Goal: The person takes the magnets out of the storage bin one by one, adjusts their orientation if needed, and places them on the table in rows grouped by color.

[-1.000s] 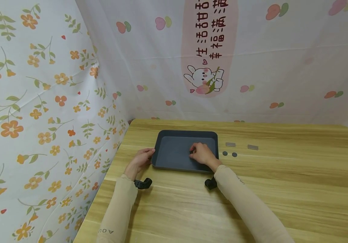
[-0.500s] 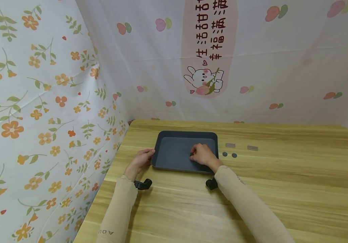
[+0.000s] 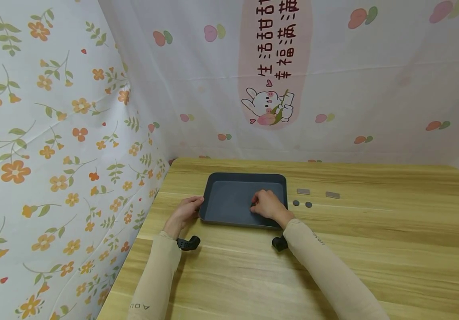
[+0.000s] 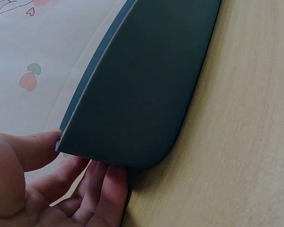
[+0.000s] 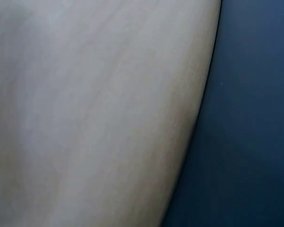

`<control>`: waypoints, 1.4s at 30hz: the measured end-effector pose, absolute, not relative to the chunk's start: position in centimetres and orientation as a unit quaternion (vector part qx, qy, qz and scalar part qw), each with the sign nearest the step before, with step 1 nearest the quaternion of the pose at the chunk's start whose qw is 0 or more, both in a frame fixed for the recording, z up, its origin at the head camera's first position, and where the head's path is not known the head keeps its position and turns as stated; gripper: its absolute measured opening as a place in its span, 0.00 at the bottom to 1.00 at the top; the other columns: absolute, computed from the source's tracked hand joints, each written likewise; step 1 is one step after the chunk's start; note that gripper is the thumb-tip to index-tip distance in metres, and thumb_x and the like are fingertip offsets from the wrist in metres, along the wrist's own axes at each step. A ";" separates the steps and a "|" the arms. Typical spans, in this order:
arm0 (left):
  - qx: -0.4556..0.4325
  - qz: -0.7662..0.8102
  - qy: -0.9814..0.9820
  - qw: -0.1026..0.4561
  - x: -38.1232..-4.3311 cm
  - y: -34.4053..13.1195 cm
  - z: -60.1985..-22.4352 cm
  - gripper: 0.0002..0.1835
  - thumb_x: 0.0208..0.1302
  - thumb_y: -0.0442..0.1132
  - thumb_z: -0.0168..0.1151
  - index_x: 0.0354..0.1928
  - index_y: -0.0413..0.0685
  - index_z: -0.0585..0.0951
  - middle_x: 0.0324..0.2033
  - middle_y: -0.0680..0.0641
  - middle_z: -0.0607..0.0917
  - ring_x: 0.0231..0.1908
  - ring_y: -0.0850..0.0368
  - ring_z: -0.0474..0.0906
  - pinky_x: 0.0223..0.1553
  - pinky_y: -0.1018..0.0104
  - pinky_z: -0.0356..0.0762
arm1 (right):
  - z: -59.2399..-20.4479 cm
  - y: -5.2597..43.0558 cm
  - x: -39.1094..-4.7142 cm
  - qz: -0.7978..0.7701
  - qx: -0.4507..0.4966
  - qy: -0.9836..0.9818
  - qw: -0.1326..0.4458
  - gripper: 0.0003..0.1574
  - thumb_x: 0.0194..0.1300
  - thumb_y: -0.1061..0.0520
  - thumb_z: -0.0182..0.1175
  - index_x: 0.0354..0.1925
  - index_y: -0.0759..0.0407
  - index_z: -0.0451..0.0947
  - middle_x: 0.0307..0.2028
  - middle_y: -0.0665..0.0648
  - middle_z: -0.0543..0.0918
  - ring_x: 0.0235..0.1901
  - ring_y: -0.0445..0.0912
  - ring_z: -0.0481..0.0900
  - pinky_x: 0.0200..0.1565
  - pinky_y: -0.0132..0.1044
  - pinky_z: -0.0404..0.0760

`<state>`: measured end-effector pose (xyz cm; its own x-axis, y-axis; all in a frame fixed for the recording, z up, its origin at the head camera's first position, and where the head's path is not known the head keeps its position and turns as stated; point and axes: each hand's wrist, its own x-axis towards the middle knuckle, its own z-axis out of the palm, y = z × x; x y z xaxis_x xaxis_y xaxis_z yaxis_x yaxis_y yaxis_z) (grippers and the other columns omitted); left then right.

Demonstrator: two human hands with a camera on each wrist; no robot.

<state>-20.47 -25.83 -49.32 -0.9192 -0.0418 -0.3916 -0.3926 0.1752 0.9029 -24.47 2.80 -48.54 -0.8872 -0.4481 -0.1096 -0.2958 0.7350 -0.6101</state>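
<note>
A shallow dark grey baking tray (image 3: 229, 200) lies on the wooden table. My left hand (image 3: 185, 212) grips its left end; in the left wrist view the thumb (image 4: 40, 146) presses on the rim and the other fingers curl against the tray's side (image 4: 137, 90). Inside the tray, right of its middle, my right hand (image 3: 268, 205) bends down with thumb and fingers together, pinching a small dark piece (image 3: 252, 205) that is mostly hidden. The right wrist view is blurred and shows the tray (image 5: 246, 127) without the fingers.
Right of the tray lie two small grey rectangular plates, a nearer one (image 3: 303, 191) and a farther one (image 3: 332, 195). In front of them are two dark discs, the left disc (image 3: 295, 203) and the right disc (image 3: 308, 204). A printed curtain (image 3: 213, 89) hangs behind the table (image 3: 373, 249).
Both hands stay nearly in place, the left on the tray's end, the right inside the tray. The view shifts very slightly; the plates and discs stay put.
</note>
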 end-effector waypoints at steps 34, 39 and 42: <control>-0.140 0.636 0.746 0.140 -20.6 -26.0 -49.5 0.22 0.75 0.40 0.47 0.63 0.31 0.70 0.43 0.46 0.81 0.38 0.62 0.76 0.41 0.70 0.76 | -47.8 3.6 -23.5 -0.284 -0.224 0.924 0.121 0.11 0.59 0.53 0.67 0.39 0.54 0.79 0.27 0.49 0.79 0.25 0.42 0.74 0.32 0.37 0.73; -0.137 0.638 0.745 0.138 -20.7 -26.1 -49.6 0.22 0.75 0.40 0.48 0.63 0.30 0.70 0.43 0.45 0.81 0.38 0.62 0.77 0.40 0.70 0.76 | -47.6 3.8 -23.4 -0.284 -0.232 0.924 0.109 0.10 0.58 0.53 0.67 0.38 0.53 0.79 0.27 0.49 0.79 0.24 0.42 0.74 0.31 0.37 0.73; -0.136 0.638 0.745 0.138 -20.7 -26.1 -49.7 0.22 0.75 0.40 0.48 0.63 0.30 0.70 0.43 0.45 0.81 0.38 0.62 0.77 0.41 0.70 0.76 | -47.6 3.9 -23.3 -0.291 -0.237 0.922 0.100 0.10 0.58 0.53 0.67 0.38 0.53 0.79 0.26 0.48 0.79 0.23 0.41 0.74 0.30 0.36 0.73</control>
